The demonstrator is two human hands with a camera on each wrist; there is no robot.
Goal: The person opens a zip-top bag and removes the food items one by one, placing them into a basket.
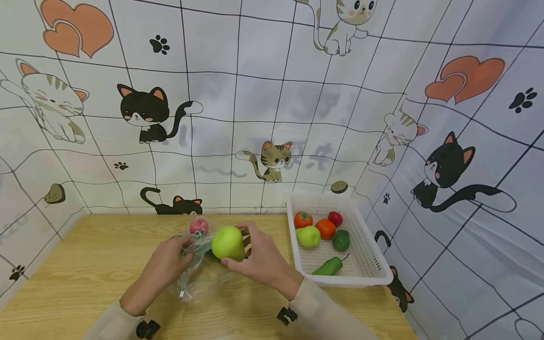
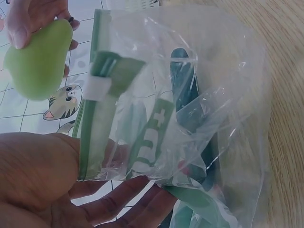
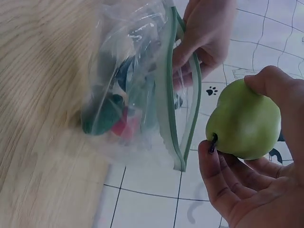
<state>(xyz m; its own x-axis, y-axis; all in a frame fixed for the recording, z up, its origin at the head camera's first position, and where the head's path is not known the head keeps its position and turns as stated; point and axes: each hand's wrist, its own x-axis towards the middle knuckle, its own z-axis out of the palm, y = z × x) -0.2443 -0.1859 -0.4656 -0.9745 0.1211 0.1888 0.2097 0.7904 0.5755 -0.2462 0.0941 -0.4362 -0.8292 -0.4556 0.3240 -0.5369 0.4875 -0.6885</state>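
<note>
My right hand [image 1: 267, 257] holds a green pear [image 1: 228, 243] between thumb and fingers, beside the mouth of a clear zip bag [image 1: 187, 281]. The pear's dark stem shows in the right wrist view. With its fingers at the bag's green-edged opening, my left hand [image 1: 163, 259] grips the bag, and the mouth gapes in the right wrist view. Through the plastic show a long dark green item [image 2: 184, 85] and a red piece [image 3: 124, 126]. From the head view, a pinkish-red round fruit [image 1: 199, 225] appears at the bag's far end.
To the right stands a white plastic basket [image 1: 352, 282]. It holds a persimmon [image 1: 303, 219], another green pear [image 1: 309, 237], an orange fruit [image 1: 326, 229], a red fruit [image 1: 335, 218], a dark green round item [image 1: 341, 241] and a green pepper [image 1: 329, 267]. Cat-patterned cloth [image 1: 216, 104] hangs behind the wooden table [image 1: 106, 250].
</note>
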